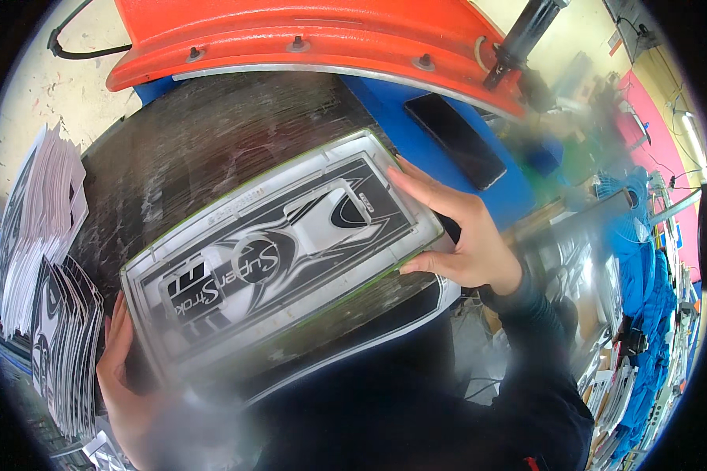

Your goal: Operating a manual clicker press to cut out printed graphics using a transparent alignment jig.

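Checking head view, we have our right hand (473, 245), grip clasped on the right end of a rectangular, clear-rimmed, black-and-white patterned panel (279, 255); our left hand (122, 381) touches its left end, grip too hazy to tell. Panel sits slantwise over the dark, scuffed counter (204, 141).

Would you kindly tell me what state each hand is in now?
Left hand: against the left end of the rectangular translucent frame; grip cannot be told.
Right hand: partly closed, holding the frame's right end.
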The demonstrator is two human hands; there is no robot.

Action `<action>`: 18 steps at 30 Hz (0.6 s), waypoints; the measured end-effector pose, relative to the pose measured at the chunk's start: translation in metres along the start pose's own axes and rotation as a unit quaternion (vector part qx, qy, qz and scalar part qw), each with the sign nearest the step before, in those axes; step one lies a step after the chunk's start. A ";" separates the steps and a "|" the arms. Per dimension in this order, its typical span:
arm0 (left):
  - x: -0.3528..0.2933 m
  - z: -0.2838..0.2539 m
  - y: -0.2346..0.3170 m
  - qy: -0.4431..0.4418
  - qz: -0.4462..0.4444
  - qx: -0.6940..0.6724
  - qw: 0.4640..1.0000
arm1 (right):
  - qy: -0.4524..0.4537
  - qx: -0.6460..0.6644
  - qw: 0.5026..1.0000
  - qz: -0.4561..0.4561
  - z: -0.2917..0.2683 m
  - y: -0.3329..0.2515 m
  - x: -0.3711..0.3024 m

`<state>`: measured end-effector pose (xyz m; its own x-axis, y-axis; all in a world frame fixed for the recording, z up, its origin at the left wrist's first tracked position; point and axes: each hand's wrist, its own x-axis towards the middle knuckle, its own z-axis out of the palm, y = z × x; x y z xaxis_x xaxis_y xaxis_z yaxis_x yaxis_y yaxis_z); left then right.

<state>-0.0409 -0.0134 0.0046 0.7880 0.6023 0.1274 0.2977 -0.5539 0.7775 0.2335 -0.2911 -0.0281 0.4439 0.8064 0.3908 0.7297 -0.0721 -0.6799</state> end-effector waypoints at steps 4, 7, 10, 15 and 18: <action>0.004 -0.010 -0.022 -0.026 0.037 0.024 0.999 | -0.003 0.000 1.000 0.003 -0.003 -0.003 0.000; 0.010 -0.013 -0.038 -0.045 0.102 0.042 0.993 | -0.012 -0.009 0.999 0.028 -0.007 -0.007 0.002; 0.011 -0.020 -0.028 -0.082 0.085 0.069 0.991 | -0.024 -0.008 0.999 0.025 -0.008 -0.009 0.006; 0.011 -0.028 -0.022 -0.106 0.051 0.105 0.988 | -0.045 -0.037 0.998 0.026 -0.003 -0.005 0.009; 0.015 -0.030 -0.024 -0.106 0.082 0.088 0.987 | -0.013 -0.008 0.998 0.058 -0.003 -0.007 0.005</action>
<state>-0.0523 0.0262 0.0069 0.9229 0.3728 0.0964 0.2310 -0.7363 0.6360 0.2315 -0.2883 -0.0196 0.5126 0.8068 0.2937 0.6829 -0.1758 -0.7091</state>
